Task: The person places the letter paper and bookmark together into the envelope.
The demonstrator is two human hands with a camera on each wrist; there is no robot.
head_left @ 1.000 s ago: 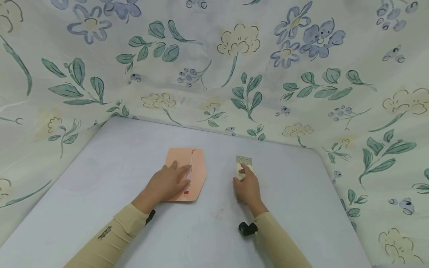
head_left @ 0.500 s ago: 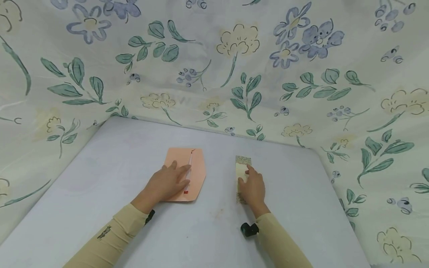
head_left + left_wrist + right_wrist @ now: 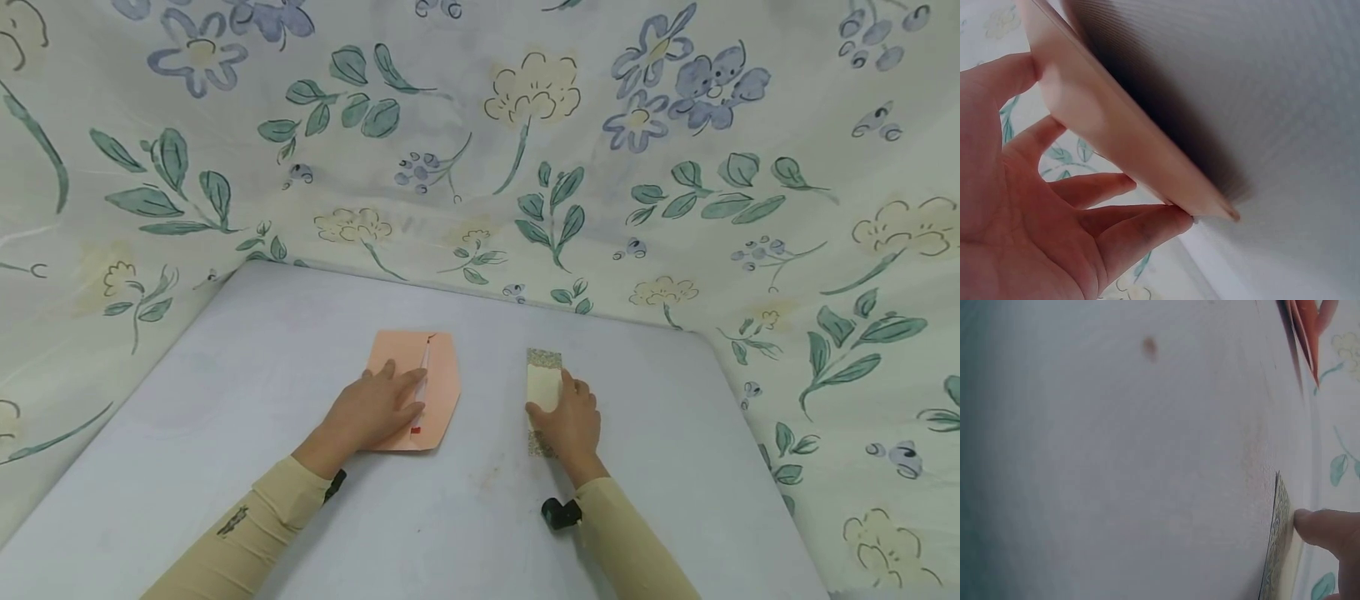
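My left hand (image 3: 375,408) rests with spread fingers on a flat orange paper piece (image 3: 442,375), like a folded envelope. A whitish gap with a small red mark runs down its middle. In the left wrist view the fingertips of the left hand (image 3: 1041,212) touch the face of the orange paper (image 3: 1110,119), whose edge stands slightly off the table. A narrow cream paper strip (image 3: 543,385) with patterned ends lies to the right. My right hand (image 3: 572,425) holds it across its width, thumb at the left edge, fingers at the right; the hand hides part of it.
A white table (image 3: 480,517) carries both papers. Floral cloth (image 3: 465,150) hangs at the back and sides. A black wrist camera (image 3: 558,513) sits at the right cuff. A small brownish stain (image 3: 486,479) marks the table between the arms.
My right hand has slid right and slightly down along the cream strip, uncovering its middle and lower end; its fingers went from over the strip to its right edge. The left hand stays put.
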